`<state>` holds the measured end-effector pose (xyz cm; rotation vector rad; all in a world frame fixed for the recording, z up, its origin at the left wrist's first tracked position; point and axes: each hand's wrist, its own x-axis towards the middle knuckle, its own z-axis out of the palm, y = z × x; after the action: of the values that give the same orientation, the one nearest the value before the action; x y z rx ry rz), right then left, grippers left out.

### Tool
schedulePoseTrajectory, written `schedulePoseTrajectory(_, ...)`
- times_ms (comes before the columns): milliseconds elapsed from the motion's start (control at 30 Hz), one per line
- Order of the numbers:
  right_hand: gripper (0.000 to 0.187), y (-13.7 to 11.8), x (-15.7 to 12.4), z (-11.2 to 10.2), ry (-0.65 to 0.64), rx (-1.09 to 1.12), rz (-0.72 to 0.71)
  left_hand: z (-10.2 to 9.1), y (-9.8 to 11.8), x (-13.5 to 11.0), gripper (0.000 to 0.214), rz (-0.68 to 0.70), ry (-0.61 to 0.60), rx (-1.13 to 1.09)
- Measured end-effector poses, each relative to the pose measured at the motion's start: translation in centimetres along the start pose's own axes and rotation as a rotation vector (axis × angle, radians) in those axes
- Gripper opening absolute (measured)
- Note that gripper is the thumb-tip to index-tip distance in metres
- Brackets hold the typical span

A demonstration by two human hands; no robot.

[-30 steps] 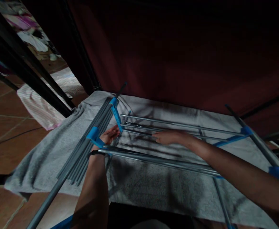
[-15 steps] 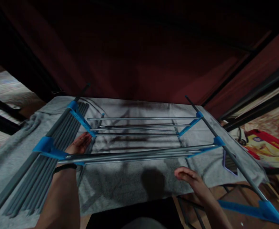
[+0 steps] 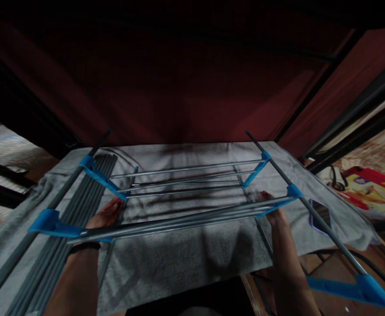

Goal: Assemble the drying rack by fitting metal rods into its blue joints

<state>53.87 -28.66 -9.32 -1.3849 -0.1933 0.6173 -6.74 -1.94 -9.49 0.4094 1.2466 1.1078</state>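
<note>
A rack frame of grey metal tubes joined by blue plastic brackets (image 3: 97, 175) stands over a grey cloth. My left hand (image 3: 106, 214) reaches under the front cross tubes (image 3: 186, 218) on the left. Its fingers are stretched out against the lower left pole, by the end of a blue bracket. A dark band circles that wrist. On the right, my right hand (image 3: 271, 208) is partly behind the same front tubes, close to the right blue bracket (image 3: 283, 202). Its fingers are blurred and partly hidden, so their grip does not show.
Several loose grey tubes (image 3: 70, 228) lie side by side on the left of the towel-like cloth (image 3: 179, 254). A phone (image 3: 320, 215) rests at the right. Beyond the table's right edge is a red and yellow package (image 3: 370, 186). A dark red panel (image 3: 186, 96) rises behind.
My right hand has moved forward from in front of the frame to beside its right bracket. The left hand stays near the left bracket. The frame's left side now appears lower in view.
</note>
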Motion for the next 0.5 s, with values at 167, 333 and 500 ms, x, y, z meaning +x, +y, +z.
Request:
schedulePoseTrajectory(167,0.035,-0.6,2.4,3.6,-0.213,-0.067,0.175,-0.1,-0.2,-0.8,0.038,0.001,-0.025,-0.020)
schedulePoseTrajectory(333,0.048,0.9,3.2,4.5,-0.539,0.041,0.229,-0.7,-0.7,-2.0,0.041,0.071,-0.194,-0.002)
schedulePoseTrajectory(500,0.034,2.5,4.4,3.8,-0.577,0.058,0.170,-0.7,-1.4,-2.1,0.057,0.104,-0.246,0.031)
